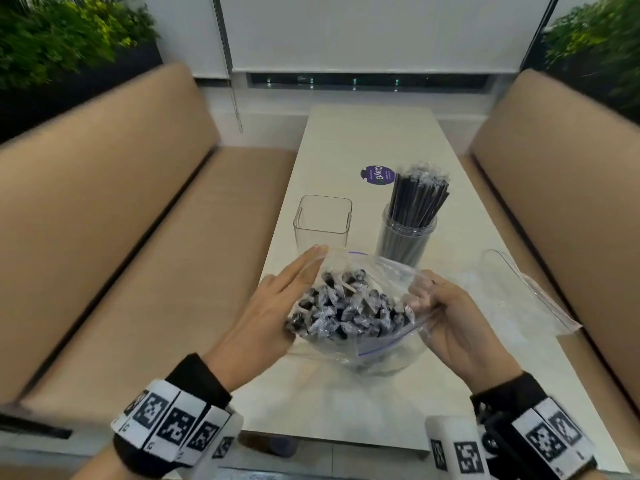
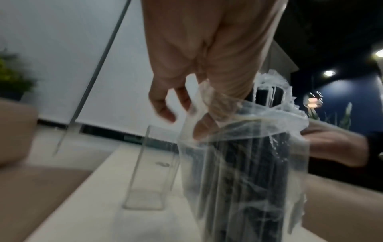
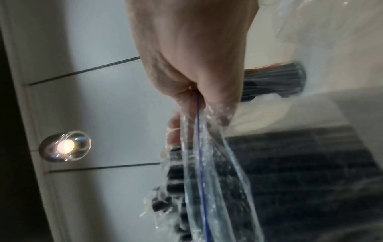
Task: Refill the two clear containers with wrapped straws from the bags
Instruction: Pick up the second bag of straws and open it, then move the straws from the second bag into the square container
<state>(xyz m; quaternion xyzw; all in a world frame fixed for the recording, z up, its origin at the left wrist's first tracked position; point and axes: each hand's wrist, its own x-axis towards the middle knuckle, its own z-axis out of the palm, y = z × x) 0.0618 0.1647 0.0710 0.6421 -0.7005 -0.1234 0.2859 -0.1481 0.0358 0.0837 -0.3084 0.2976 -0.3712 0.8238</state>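
Hands meet over the near end of the tabletop (image 1: 346, 403), both at a clear zip bag (image 1: 377, 344) packed with black wrapped straws (image 1: 349, 310) standing on end. The left hand (image 1: 273, 303) lies flat along the bag's left side, fingers straight and pointing away from the person, pressing the plastic without curling round it. The right hand (image 1: 453, 317) has its fingers curled, pinching the bag's open rim on the right. Beyond the bag stand a square clear container (image 1: 322, 221) with no straws in it and, to its right, a round clear container (image 1: 405, 237) full of black straws.
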